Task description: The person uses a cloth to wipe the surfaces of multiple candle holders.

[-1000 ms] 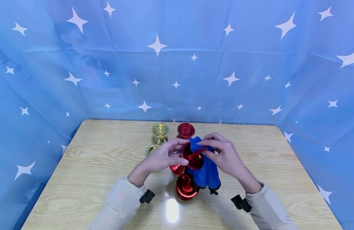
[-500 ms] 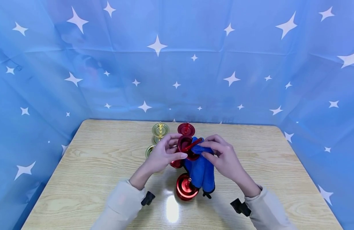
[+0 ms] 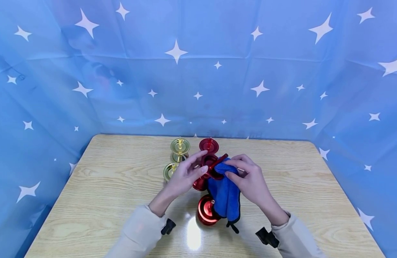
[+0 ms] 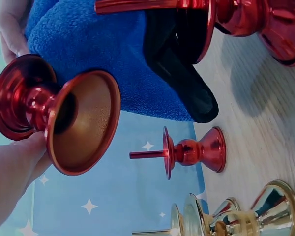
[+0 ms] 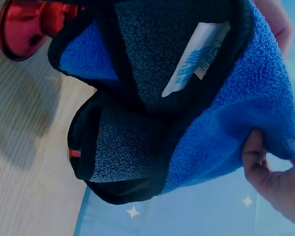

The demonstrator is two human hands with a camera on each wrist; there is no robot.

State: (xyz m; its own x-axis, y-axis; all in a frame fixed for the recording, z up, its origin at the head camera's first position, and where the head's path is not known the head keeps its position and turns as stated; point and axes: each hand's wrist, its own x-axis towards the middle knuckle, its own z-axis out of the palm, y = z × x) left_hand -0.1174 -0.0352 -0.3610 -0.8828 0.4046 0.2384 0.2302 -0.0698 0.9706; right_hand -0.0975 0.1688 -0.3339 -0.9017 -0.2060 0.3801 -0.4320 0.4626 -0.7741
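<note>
My left hand [image 3: 187, 175] grips a red metal candle holder [image 3: 207, 160] by its waist, tilted, its thin stem pointing up and to the right. In the left wrist view the hollow underside of that candle holder [image 4: 86, 123] shows between thumb and fingers. A blue cloth [image 3: 226, 195] hangs from my right hand [image 3: 250, 179], which pinches its upper edge against the candle holder's dish. Dark backing and a white label [image 5: 196, 59] show on the cloth in the right wrist view. Where cloth meets metal is partly hidden.
Another red candle holder [image 3: 209, 143] stands at the back, one [image 3: 199, 184] below the held one, and one [image 3: 206, 211] in front, partly behind the cloth. Two gold candle holders [image 3: 180, 146] stand to the left. The wooden table [image 3: 114, 186] reaches back to a starry blue curtain [image 3: 198, 71].
The held candle holder has shifted slightly up and left, and its stem now sticks out past the cloth. The right hand's cloth has moved from inside the dish to its right rim.
</note>
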